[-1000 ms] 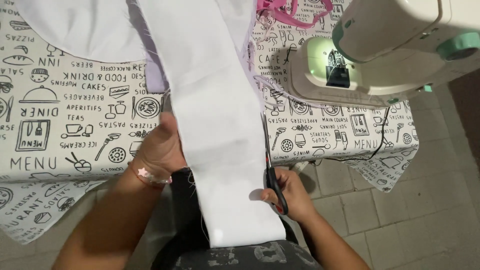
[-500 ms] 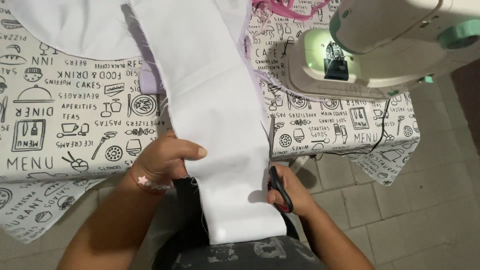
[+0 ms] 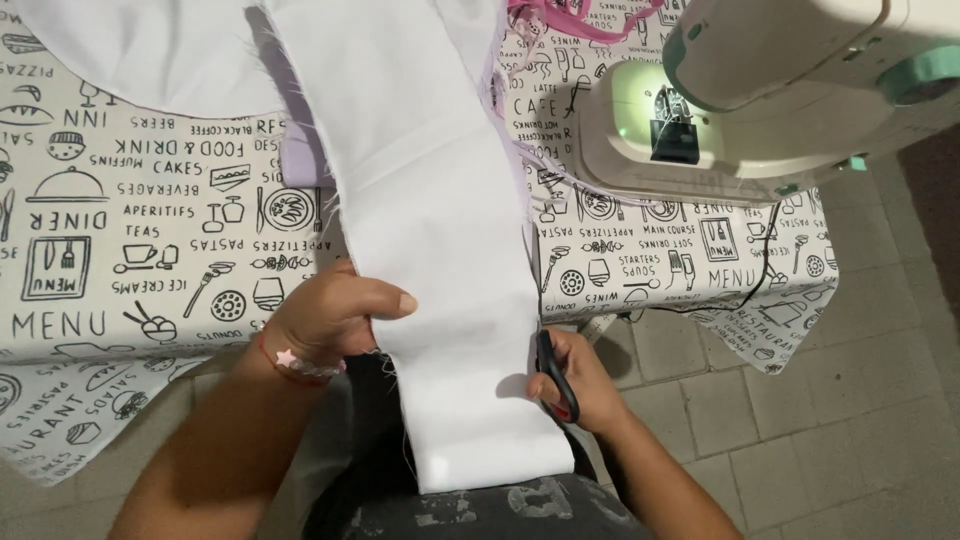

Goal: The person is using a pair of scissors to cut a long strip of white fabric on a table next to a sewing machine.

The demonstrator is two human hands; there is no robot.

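A long strip of white fabric [image 3: 430,230] runs from the tabletop down over the table edge onto my lap. My left hand [image 3: 335,315] grips the strip's left edge, thumb lying across the cloth. At the strip's right edge my right hand [image 3: 575,385] holds black-handled scissors [image 3: 553,375], their blades pointing up along the fabric edge. A bracelet with a small star sits on my left wrist.
A white and mint sewing machine [image 3: 760,100] with its lamp lit stands at the right of the table. The tablecloth [image 3: 130,220] is white with black printed drawings. More white cloth [image 3: 150,50] lies at the back left, pink fabric [image 3: 570,15] behind. Tiled floor is to the right.
My left hand has shifted from under the strip's edge to gripping it with the thumb on top. The right hand with the scissors stays at the right edge.
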